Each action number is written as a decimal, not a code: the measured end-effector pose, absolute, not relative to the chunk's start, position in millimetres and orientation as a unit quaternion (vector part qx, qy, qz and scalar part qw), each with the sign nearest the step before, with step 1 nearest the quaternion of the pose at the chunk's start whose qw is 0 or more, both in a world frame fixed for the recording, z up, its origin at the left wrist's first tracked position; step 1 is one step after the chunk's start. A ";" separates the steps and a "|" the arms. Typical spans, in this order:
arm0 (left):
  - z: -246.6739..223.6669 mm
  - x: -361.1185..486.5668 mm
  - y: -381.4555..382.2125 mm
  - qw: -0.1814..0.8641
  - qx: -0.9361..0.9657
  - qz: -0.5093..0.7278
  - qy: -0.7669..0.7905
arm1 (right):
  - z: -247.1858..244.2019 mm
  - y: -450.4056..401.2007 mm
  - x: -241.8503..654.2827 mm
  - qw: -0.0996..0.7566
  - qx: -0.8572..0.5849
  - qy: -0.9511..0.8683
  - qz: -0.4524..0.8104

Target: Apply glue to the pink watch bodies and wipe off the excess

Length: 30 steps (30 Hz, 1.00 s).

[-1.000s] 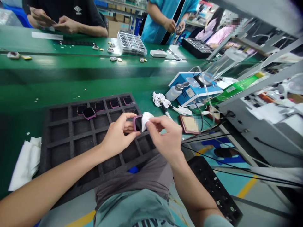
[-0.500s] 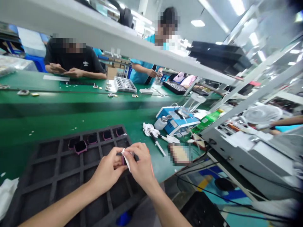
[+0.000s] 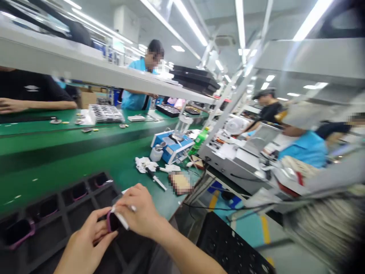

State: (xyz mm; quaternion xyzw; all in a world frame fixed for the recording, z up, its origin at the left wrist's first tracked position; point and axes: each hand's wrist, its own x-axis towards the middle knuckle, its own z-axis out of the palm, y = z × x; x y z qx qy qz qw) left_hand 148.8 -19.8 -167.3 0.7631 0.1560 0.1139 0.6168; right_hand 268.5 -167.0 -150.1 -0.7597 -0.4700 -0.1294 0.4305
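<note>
In my left hand is a smartwatch case with a purple frame and a dark face, gripped between thumb and fingers. My right hand pinches a folded white wipe against the upper right edge of the case. Both hands are above a black compartment tray. Along the tray's far side lie several similar purple-framed cases, among them one at the left and one farther right. My right fingers hide part of the held case.
A syringe-like tool, crumpled white tissue, a small bottle and a blue machine stand on the green bench. Beyond a white shelf beam, people sit or stand. A black case is at the lower right.
The view has swung to the right, so people at the right bench now show. My hands still hold the watch case and wipe, the wipe now lying more across the case's edge.
</note>
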 end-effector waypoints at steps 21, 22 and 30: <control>-147.1 140.6 -38.8 0.611 0.781 0.099 0.082 | -140.5 -186.5 262.6 0.427 -0.758 -0.485 -0.084; -146.6 140.3 -39.8 0.630 0.763 0.107 0.093 | -140.6 -188.1 262.6 0.438 -0.757 -0.477 -0.090; -129.5 143.7 -38.0 0.789 0.590 0.115 0.129 | -146.4 -210.7 254.3 0.566 -0.727 -0.386 -0.042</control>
